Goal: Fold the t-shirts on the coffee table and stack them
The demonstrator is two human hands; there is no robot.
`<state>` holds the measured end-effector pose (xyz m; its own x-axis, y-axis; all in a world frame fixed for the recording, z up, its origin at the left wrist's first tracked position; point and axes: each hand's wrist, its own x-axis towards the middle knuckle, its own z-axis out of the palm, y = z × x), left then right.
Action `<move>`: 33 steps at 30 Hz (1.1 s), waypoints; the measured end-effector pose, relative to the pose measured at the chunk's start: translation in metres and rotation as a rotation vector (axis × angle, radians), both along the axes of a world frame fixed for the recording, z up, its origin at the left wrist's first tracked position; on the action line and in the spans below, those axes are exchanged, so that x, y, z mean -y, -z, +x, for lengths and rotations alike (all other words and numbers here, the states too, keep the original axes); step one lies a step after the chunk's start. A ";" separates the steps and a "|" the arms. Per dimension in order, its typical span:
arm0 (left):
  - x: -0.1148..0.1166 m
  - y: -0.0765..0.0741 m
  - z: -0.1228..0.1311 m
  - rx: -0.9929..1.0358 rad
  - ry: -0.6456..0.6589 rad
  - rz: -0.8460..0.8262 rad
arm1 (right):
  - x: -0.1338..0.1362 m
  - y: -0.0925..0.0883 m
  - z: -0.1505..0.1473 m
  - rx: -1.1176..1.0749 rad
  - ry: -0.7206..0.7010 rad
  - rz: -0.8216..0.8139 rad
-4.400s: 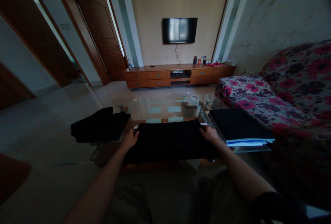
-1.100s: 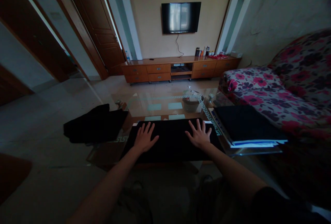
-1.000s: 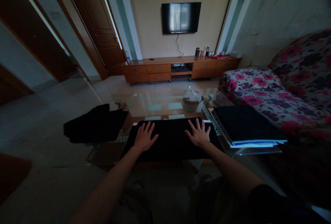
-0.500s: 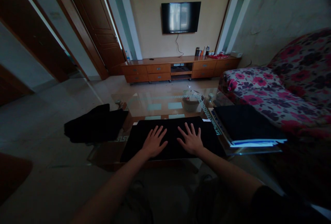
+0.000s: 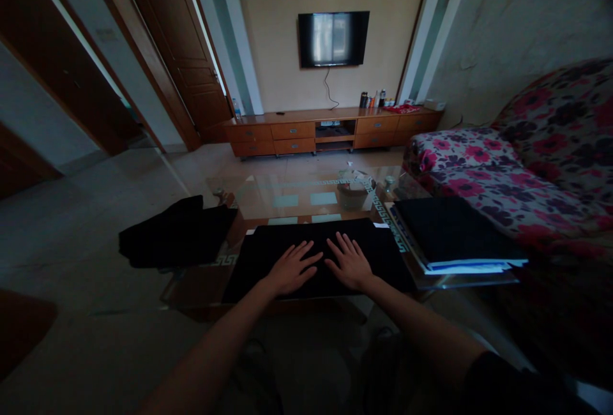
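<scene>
A flat piece of black cloth point(image 5: 268, 242) lies spread in front of me on the glass coffee table point(image 5: 239, 195), with small white patches showing at its two far corners. My left hand point(image 5: 292, 267) rests flat on its middle, fingers stretched out toward the right. Close beside it, my right hand point(image 5: 350, 263) lies flat on the same cloth, fingers spread and angled to the left. Neither hand grips anything. To the left is a crumpled black cloth point(image 5: 177, 233). On the right sits a stack of folded cloths point(image 5: 460, 230), black on top with white and blue edges below.
A bowl-like container point(image 5: 353, 196) shows near the table's far right part. Beyond stand a low wooden cabinet point(image 5: 294, 131) with bottles on top and a wall television point(image 5: 334, 39). A flowered sofa point(image 5: 498, 172) borders the table on the right.
Both hands have slid closer together on the black cloth, the left hand turning its fingers more to the right. The view has tilted up slightly.
</scene>
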<state>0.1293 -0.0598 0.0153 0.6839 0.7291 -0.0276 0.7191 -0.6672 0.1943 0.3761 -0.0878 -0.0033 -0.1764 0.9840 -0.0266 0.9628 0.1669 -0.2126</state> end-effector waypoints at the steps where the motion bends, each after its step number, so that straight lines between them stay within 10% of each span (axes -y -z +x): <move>1: -0.003 0.001 -0.006 0.000 -0.051 0.008 | -0.003 0.001 0.006 0.009 0.041 0.000; 8: -0.024 0.016 -0.068 -0.059 -0.497 0.177 | -0.021 0.008 0.063 0.117 0.388 0.024; 19: -0.046 0.025 -0.080 -0.020 -0.623 0.192 | -0.033 0.014 0.067 0.103 0.406 0.040; 25: -0.046 0.007 -0.095 -0.067 -1.097 0.118 | -0.033 0.013 0.067 0.108 0.412 0.020; 33: -0.052 -0.019 -0.107 -0.108 -1.057 -0.071 | -0.033 0.013 0.065 0.092 0.408 0.057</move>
<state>0.0224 -0.0081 0.0344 -0.3039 0.9456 -0.1159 0.9424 0.3162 0.1090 0.4411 -0.0551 -0.0164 0.2290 0.9729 0.0322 0.9668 -0.2235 -0.1237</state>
